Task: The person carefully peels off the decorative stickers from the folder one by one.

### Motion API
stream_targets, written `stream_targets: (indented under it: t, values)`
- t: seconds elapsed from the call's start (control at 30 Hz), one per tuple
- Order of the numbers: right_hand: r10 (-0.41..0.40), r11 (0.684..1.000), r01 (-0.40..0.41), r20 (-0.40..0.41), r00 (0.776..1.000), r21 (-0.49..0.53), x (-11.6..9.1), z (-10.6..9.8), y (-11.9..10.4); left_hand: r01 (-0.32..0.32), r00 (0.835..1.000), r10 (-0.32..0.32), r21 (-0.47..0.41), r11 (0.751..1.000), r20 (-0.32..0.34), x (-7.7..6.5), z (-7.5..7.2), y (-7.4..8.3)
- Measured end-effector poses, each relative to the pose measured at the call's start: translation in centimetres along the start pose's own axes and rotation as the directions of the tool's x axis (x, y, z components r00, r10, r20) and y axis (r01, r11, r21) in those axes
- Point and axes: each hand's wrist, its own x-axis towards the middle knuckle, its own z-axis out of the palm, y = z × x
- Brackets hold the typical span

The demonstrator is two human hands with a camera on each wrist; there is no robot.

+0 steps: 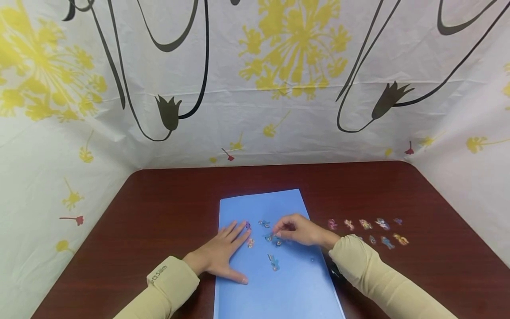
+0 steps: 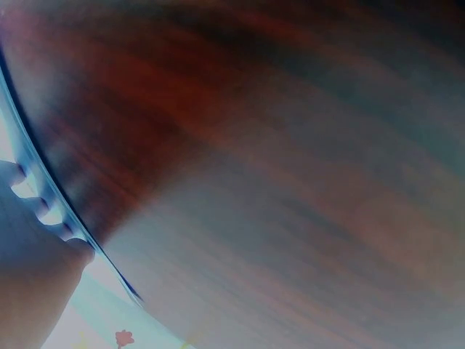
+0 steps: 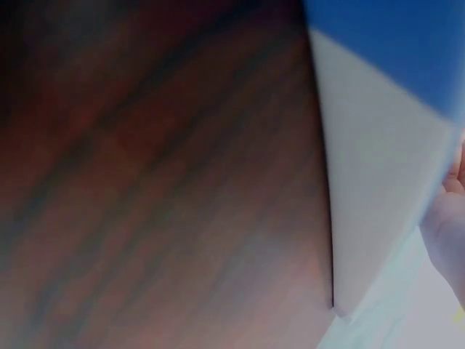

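A blue folder-like sheet [image 1: 279, 292] lies on the dark red table. My left hand [image 1: 223, 252] rests flat on its left side, fingers spread, beside a purple sticker [image 1: 248, 225] and a pink sticker [image 1: 250, 243]. At the sheet's middle my right hand [image 1: 299, 229] has thumb and index fingertips together, pinching at a small blue figure sticker [image 1: 268, 238] that the fingers partly hide. Close by lie another blue sticker [image 1: 278, 242], one above [image 1: 264, 223] and a longer one below [image 1: 273, 262]. The left wrist view shows the left hand [image 2: 33, 269] at the sheet's edge.
Right of the sheet, two rows of small figure stickers lie on the table, among them a yellow one [image 1: 365, 224] and an orange one [image 1: 400, 239]. A black object [image 1: 335, 271] is partly hidden under the right forearm. A patterned white cloth [image 1: 255, 133] hangs behind the table.
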Motion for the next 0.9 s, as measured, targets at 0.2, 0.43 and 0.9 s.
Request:
stream_targets:
  t: [0.2,0.43,0.9]
  values:
    - [0.044,0.997,-0.042,-0.023,0.999,0.07,-1.5,-0.5,-0.2,-0.005,1.0,0.005,-0.008,1.0,0.003,0.1,0.2,0.1]
    - [0.078,0.991,-0.065,-0.11,0.991,0.114,-4.2,-2.1,0.2,-0.016,1.0,0.016,-0.029,0.999,0.011,0.1,0.4,0.0]
    - [0.216,0.976,-0.205,-0.286,0.934,0.068,-10.6,-6.1,2.1,-0.012,1.0,0.012,-0.031,0.999,-0.003,0.1,-0.1,-0.2]
